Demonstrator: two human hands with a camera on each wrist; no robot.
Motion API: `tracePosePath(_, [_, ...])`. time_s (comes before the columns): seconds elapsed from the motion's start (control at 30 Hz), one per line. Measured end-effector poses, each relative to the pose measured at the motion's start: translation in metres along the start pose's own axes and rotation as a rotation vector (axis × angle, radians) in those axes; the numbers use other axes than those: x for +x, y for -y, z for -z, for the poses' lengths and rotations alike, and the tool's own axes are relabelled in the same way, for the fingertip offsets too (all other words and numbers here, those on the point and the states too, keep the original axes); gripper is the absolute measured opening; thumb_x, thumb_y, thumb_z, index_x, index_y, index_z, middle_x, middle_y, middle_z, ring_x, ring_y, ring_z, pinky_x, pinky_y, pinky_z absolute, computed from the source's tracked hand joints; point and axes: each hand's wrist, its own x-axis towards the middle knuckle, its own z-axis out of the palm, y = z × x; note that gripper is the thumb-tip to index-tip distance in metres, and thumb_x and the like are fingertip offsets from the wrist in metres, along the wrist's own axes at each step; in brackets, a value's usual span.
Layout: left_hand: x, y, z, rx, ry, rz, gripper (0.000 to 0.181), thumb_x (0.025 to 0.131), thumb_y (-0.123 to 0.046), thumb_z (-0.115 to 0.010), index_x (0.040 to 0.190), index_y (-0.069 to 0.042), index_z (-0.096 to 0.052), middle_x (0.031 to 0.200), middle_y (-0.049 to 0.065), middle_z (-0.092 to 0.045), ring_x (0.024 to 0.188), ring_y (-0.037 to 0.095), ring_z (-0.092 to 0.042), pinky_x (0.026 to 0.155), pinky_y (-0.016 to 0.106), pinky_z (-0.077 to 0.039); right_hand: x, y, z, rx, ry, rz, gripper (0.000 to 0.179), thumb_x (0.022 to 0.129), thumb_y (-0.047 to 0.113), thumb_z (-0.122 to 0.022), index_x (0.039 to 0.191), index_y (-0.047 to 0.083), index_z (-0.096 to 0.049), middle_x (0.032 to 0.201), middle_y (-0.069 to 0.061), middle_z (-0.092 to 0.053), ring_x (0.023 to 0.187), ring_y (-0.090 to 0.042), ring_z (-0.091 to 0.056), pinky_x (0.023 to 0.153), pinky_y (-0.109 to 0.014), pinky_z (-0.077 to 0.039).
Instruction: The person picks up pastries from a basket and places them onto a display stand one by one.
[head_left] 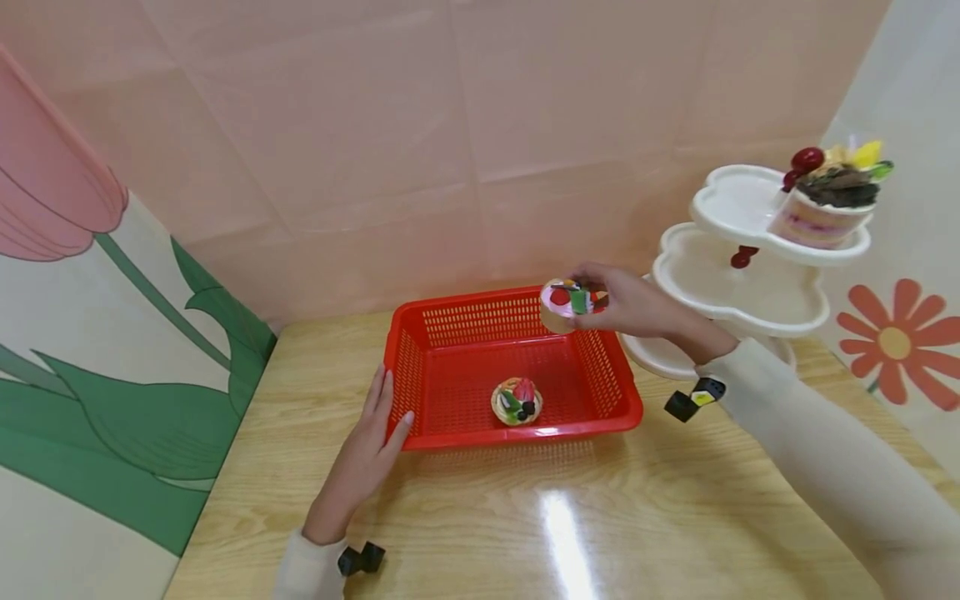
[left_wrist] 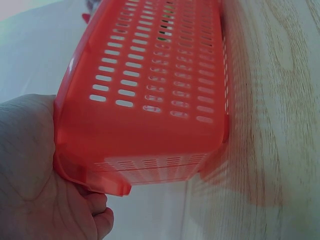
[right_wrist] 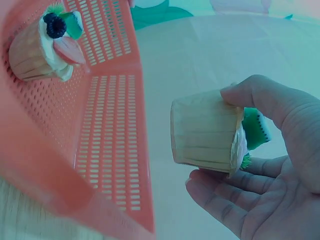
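Right hand (head_left: pixel 633 304) had its fingers parted only by the width of the pink-topped cupcake (head_left: pixel 557 315), pinching it between thumb and fingertips near the red basket's (head_left: pixel 465 362) back right corner, just right of frame centre. Left hand (head_left: pixel 366 454) gripped the basket's near left corner, thumb at the rim, fingers along the outside. Second cupcake (head_left: pixel 510 408) sat inside the basket, lower centre, on the tabletop (head_left: pixel 465 525); white tiered stand (head_left: pixel 750 287) stood at right.
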Motion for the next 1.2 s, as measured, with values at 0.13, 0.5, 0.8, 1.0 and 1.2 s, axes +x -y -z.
tracePosePath(0.13, [-0.001, 0.0, 0.0, -0.006, -0.001, 0.0, 0.078, 0.107, -0.051, -0.042, 0.164, -0.01, -0.007, 0.17, -0.003, 0.008, 0.153, 0.029, -0.019, 0.113, 0.056, -0.034, -0.012, -0.004, 0.006, -0.005, -0.038, -0.016, 0.06, 0.083, 0.02, -0.085, 0.133, 0.004, -0.058, 0.119, -0.01, -0.066, 0.103, -0.025, -0.06, 0.088, -0.041, -0.056])
tracePosePath(0.5, [-0.002, 0.002, 0.0, -0.001, -0.006, -0.007, 0.076, 0.108, -0.049, -0.041, 0.164, -0.009, -0.008, 0.17, -0.004, 0.009, 0.153, 0.028, -0.018, 0.114, 0.055, -0.033, -0.038, -0.02, 0.021, -0.037, -0.18, -0.062, 0.061, 0.081, 0.018, -0.088, 0.132, 0.0, -0.059, 0.115, -0.015, -0.067, 0.102, -0.03, -0.063, 0.076, -0.018, -0.051])
tracePosePath(0.8, [0.0, 0.001, -0.001, -0.002, -0.004, -0.01, 0.077, 0.108, -0.049, -0.042, 0.164, -0.011, -0.006, 0.17, -0.004, 0.008, 0.153, 0.028, -0.017, 0.114, 0.055, -0.032, -0.059, -0.042, 0.038, -0.076, -0.279, -0.075, 0.058, 0.08, 0.01, -0.087, 0.129, -0.002, -0.06, 0.111, -0.017, -0.066, 0.093, -0.012, -0.062, 0.071, -0.01, -0.049])
tracePosePath(1.0, [0.0, 0.0, -0.001, 0.002, -0.002, -0.006, 0.079, 0.107, -0.054, -0.04, 0.164, -0.011, -0.007, 0.17, -0.004, 0.008, 0.153, 0.028, -0.017, 0.114, 0.056, -0.033, -0.07, -0.057, 0.049, -0.097, -0.337, -0.064, 0.058, 0.078, 0.008, -0.088, 0.128, -0.004, -0.061, 0.111, -0.022, -0.067, 0.085, 0.007, -0.056, 0.07, -0.007, -0.045])
tracePosePath(1.2, [-0.001, 0.001, -0.001, 0.007, -0.003, 0.004, 0.077, 0.107, -0.049, -0.043, 0.164, -0.012, -0.007, 0.17, -0.005, 0.008, 0.153, 0.028, -0.018, 0.113, 0.056, -0.034, -0.074, -0.063, 0.056, -0.094, -0.361, -0.066, 0.057, 0.079, 0.005, -0.086, 0.128, -0.007, -0.06, 0.111, -0.024, -0.065, 0.081, 0.009, -0.057, 0.067, -0.006, -0.047])
